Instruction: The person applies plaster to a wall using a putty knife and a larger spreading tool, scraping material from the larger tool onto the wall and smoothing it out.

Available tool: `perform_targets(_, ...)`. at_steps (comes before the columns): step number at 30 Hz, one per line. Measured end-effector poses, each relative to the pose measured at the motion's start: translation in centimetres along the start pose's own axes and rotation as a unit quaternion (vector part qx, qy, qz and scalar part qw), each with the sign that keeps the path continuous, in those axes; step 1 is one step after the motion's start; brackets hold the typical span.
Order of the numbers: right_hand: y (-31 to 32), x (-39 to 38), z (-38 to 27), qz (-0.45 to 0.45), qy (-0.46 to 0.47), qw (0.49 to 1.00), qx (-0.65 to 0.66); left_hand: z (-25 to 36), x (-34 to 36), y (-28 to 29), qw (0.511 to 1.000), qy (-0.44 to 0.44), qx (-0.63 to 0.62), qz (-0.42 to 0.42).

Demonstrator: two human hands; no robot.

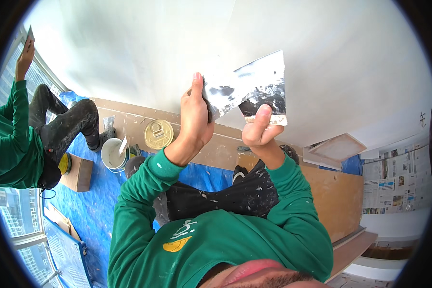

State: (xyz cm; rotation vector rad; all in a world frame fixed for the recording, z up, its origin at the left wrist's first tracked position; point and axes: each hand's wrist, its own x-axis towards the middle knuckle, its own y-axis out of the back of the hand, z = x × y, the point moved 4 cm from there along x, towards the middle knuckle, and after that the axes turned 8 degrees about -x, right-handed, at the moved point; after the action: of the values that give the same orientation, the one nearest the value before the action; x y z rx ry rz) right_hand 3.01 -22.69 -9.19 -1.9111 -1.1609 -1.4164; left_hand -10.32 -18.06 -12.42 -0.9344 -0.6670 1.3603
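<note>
Two wide metal scraper blades are held up against the pale wall point(144, 48), their smeared faces meeting or overlapping at the middle. My left hand point(194, 113) is closed on the edge of the left scraper point(221, 98), thumb pointing upward. Lower on the right, my right hand point(259, 127) grips the handle end of the right scraper point(269, 81), with its thumb over the pale strip at the blade's base. Dark and whitish smears cover parts of both blades. Both green sleeves show white flecks.
At left a co-worker point(12, 139) sits with a raised hand holding a flat tool. Nearby are a white bucket point(113, 156), round yellow lid point(158, 133) and cardboard box point(81, 175). Blue sheeting point(96, 201) covers the floor. A wooden board point(336, 201) and newspaper point(393, 177) lie at right.
</note>
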Motion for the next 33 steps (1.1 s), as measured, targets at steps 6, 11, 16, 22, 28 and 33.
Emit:
perform_targets(6,-0.6,-2.4,1.1,-0.099,-0.021,0.994,-0.033,1.3,-0.1,-1.4,0.999,-0.016,0.008,-0.033)
perform_targets(11,1.8,-4.9,3.9,-0.086,-0.329,0.938,0.059,2.8,1.8,-0.7,0.997,-0.034,0.002,-0.073)
perform_targets(16,2.0,-4.3,2.4,-0.075,-0.566,0.487,0.661,2.4,3.3,0.9,0.995,0.011,0.006,-0.097)
perform_targets(22,-0.2,-4.7,-1.7,-0.106,-0.554,0.351,0.747,-0.4,3.9,0.5,0.993,0.032,0.03,-0.108)
perform_targets(28,-1.9,-5.5,2.1,-0.02,-0.577,0.424,0.698,-1.3,2.6,-1.4,0.987,0.061,0.063,-0.132)
perform_targets(33,1.1,-5.6,7.7,0.116,-0.595,0.638,0.475,1.2,1.5,-0.7,0.988,-0.063,0.062,-0.123)
